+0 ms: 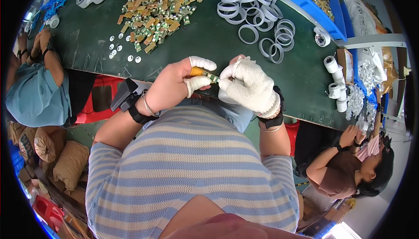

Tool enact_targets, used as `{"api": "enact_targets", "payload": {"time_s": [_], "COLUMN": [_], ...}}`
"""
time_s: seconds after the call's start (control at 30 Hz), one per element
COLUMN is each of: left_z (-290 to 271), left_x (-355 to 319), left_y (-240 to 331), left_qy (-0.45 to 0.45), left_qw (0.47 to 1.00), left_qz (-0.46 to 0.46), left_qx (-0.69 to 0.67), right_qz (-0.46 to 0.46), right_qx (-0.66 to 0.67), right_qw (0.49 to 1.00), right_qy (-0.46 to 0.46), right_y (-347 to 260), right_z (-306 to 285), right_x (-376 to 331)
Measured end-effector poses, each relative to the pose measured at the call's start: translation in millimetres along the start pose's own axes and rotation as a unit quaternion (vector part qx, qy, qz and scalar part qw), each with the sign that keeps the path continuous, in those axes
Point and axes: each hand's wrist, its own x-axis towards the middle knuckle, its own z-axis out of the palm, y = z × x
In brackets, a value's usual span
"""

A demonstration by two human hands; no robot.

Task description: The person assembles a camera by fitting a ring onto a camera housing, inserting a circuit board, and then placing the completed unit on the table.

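My left hand (pixel 174 84), bare but for white finger cots on thumb and forefinger, pinches a small orange and green part (pixel 201 74) at the near edge of the dark green table (pixel 200 42). My right hand (pixel 248 86), in a white knitted glove, meets it from the right, its fingertips touching the same part's green end. Both hands hover over the table's front edge, close to my striped shirt. A black device is strapped to my left wrist.
A heap of small tan and green parts (pixel 159 7) lies at the far middle, white discs (pixel 120 47) to its left, grey rings (pixel 257 12) to its right. Blue bins (pixel 314 3) and white tape rolls (pixel 336 82) stand right. Other people sit at left (pixel 35 86) and lower right (pixel 349 169).
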Motion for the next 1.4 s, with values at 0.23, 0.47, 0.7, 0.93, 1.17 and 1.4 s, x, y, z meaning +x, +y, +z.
{"api": "enact_targets", "payload": {"time_s": [0.23, 0.47, 0.7, 0.93, 1.17, 1.4], "left_z": [2, 4, 1, -2, -4, 2], "left_x": [-2, -6, -2, -1, 1, -7], "left_y": [7, -4, -7, -1, -6, -5], "left_qy": [0.005, 0.011, -0.05, -0.088, -0.055, 0.006], "left_qw": [0.997, 0.998, 0.996, 0.98, 0.993, 1.0], "left_qz": [-0.033, 0.004, -0.04, -0.082, -0.059, 0.014], "left_qx": [0.077, 0.056, -0.064, -0.16, -0.089, -0.023], "right_qz": [0.041, 0.007, 0.027, 0.082, 0.114, -0.018], "right_qx": [0.016, 0.003, 0.052, 0.113, 0.118, -0.079], "right_qw": [0.999, 0.999, 0.991, 0.98, 0.984, 0.996], "right_qy": [-0.023, -0.046, -0.121, -0.143, -0.072, -0.036], "right_y": [-1, 1, 8, 9, 1, -5], "right_z": [-3, -5, -12, -10, -2, -5], "right_x": [2, 3, 7, 6, 3, 5]}}
